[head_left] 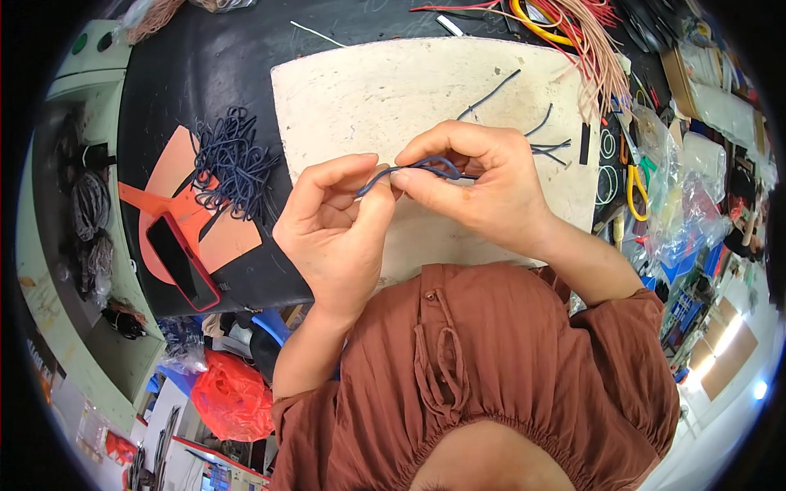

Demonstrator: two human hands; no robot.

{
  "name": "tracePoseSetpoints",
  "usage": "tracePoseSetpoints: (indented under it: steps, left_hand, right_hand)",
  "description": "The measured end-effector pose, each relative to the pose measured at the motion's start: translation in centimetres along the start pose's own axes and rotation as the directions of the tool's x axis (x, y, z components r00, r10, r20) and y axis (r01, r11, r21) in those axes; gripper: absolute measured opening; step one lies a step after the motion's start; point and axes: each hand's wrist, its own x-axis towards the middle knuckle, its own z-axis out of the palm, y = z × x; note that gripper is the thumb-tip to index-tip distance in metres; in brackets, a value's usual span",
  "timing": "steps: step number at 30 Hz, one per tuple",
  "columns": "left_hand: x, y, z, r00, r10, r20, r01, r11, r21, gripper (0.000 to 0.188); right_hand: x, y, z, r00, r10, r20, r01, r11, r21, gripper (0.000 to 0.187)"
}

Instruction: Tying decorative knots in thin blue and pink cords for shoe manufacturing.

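Observation:
A dark blue cord (426, 163) is pinched between the thumbs and forefingers of both hands, over a worn cream board. My left hand (336, 225) is closed on it, with a bent piece poking past the fingertips. Close beside it, my right hand (487, 180) is closed on the same cord, where it forms a small narrow loop. Thin dark cord ends (491, 94) lie on the board beyond my right hand; whether they join the held piece is hidden. Left of the board, a tangled heap of dark blue cord (233, 168) rests partly on an orange fan-shaped piece (176, 204).
The cream board (352, 106) lies on a black tabletop (205, 65). A red-edged phone (182, 262) rests on the orange piece. Red and pink strands (602, 69) hang over the board's far right corner. Yellow-handled scissors (636, 192) and clear plastic bags (684, 184) are at the right.

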Motion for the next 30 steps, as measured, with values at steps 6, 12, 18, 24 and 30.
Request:
tracePoseSetpoints:
  steps: [6,12,18,24,30]
  left_hand:
    - [-0.1,-0.4,-0.1,0.999,0.021,-0.032,-0.020,0.999,0.025,0.011]
    - [0.2,-0.3,-0.1,0.998,0.004,-0.066,0.000,0.998,0.059,0.014]
    - [1.5,1.0,-2.4,0.937,-0.253,0.242,0.254,0.967,0.028,0.019]
    - [1.6,1.0,-2.3,0.890,-0.414,0.191,0.440,0.890,-0.120,0.019]
    - [1.7,0.8,-2.4,0.854,-0.467,0.228,0.510,0.837,-0.198,0.019]
  right_hand:
    - [0.0,0.5,0.5,0.998,-0.039,-0.055,0.038,0.999,-0.019,0.011]
    - [0.3,0.2,0.5,0.999,-0.033,-0.014,0.034,0.998,0.044,0.013]
    - [0.8,-1.0,-2.3,0.899,0.320,0.300,-0.406,0.866,0.293,0.027]
    - [0.6,-0.4,-2.0,0.928,0.333,0.167,-0.372,0.856,0.360,0.026]
    - [0.4,0.3,-2.2,0.933,0.330,0.147,-0.360,0.877,0.319,0.019]
